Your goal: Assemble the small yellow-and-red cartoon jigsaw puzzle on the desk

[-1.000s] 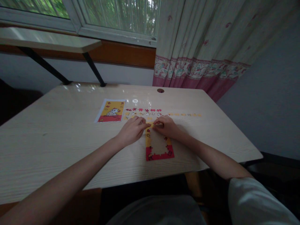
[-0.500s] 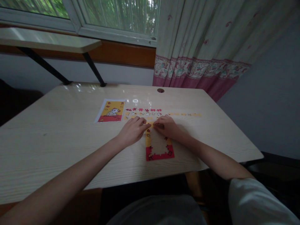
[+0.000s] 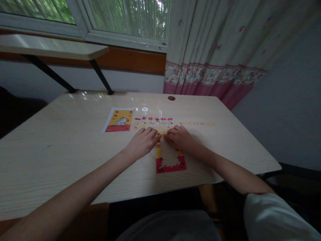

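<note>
Since the earlier frame our fingers have flattened out, closer together. In the head view, our left hand (image 3: 142,143) and right hand (image 3: 181,139) press on the top edge of the puzzle frame (image 3: 170,156) at bench (image 3: 62,150) centre, neither grip clenched, pinning it flat. Loose pieces (image 3: 152,121) lie at twelve o'clock, the reference picture (image 3: 118,119) at ten.

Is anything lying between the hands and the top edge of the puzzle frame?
Nothing visible does: the left hand and right hand already rest on the top edge of the puzzle frame.
</note>
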`<state>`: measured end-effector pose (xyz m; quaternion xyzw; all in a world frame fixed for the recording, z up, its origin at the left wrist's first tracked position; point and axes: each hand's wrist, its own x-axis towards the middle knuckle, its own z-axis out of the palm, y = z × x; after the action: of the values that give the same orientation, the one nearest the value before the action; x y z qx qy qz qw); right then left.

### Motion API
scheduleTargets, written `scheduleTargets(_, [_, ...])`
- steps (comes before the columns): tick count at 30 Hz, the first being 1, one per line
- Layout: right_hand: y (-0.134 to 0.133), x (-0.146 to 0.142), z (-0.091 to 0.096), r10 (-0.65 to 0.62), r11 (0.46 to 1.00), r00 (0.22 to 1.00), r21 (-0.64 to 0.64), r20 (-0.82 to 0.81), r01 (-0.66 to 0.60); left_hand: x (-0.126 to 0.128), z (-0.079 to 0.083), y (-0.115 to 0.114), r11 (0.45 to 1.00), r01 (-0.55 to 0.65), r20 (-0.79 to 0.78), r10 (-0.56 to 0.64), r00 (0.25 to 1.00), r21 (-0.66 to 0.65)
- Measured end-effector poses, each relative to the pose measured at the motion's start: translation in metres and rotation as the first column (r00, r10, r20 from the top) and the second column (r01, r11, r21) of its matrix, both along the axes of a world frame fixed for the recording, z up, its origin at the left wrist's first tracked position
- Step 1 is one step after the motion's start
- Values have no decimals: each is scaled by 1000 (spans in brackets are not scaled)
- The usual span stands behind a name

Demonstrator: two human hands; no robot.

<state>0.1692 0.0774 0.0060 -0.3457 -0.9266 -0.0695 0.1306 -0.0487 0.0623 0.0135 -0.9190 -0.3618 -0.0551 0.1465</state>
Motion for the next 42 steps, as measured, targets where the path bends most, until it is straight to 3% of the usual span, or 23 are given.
scheduleTargets(11, [-2,5,0,27,993,998,-112,-50,-32,-4,-5,1,1000,-3,7,3,1000,-24])
scheduleTargets(21, [15,20,7,28,958,957,-265,-287,-107,-10,-7,1,993,1,58,6,998,-114])
scheduleTargets(23, [27,34,10,-15,965,964,-257,-265,-56,-11,-6,0,993,5,77,4,997,-121])
scheduleTargets(26, [46,63,11,-145,970,982,-214,-117,117,-13,-6,0,992,18,114,-3,993,-128])
scheduleTargets(30, [64,99,6,-318,945,946,-109,-61,310,-17,-8,2,988,36,147,-14,989,-148])
scheduleTargets(34, [69,111,3,-358,929,934,-101,-8,355,-17,-7,2,988,30,125,-10,992,-152])
scheduleTargets(42, [69,105,-2,-390,912,920,-145,-26,383,-16,-6,2,988,33,129,-14,992,-148])
